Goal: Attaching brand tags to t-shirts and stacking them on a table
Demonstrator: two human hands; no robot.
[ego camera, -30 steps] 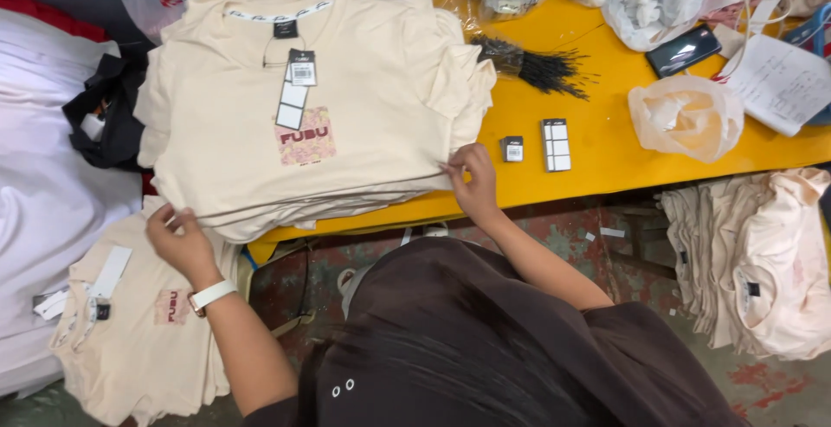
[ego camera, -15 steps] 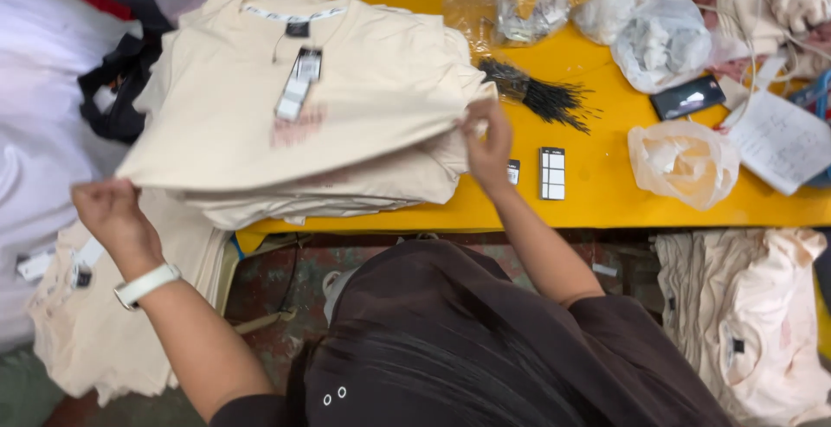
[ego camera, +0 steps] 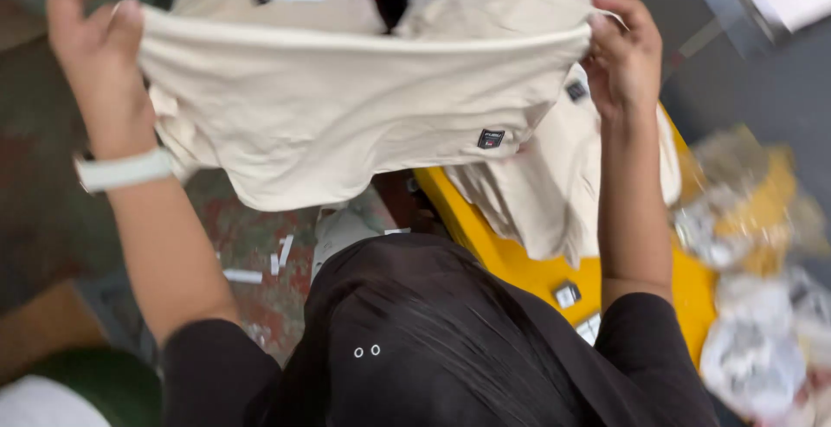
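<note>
Yellow worktop (ego camera: 528,263) runs below and to my right, carrying a stack of cream shirts (ego camera: 563,193) and blurred plastic bags (ego camera: 753,358). I hold one cream shirt (ego camera: 346,107) up in the air, stretched level between both hands: left hand (ego camera: 91,42) fingers clamped on one edge, right hand (ego camera: 623,55) fingers pinched on the other. Its long axis runs hand to hand; the cloth hangs over my lap.

The cream shirt (ego camera: 346,107) looks like soft matt knit cloth, the yellow table (ego camera: 485,237) smooth and painted, the bags (ego camera: 753,358) glossy plastic.
</note>
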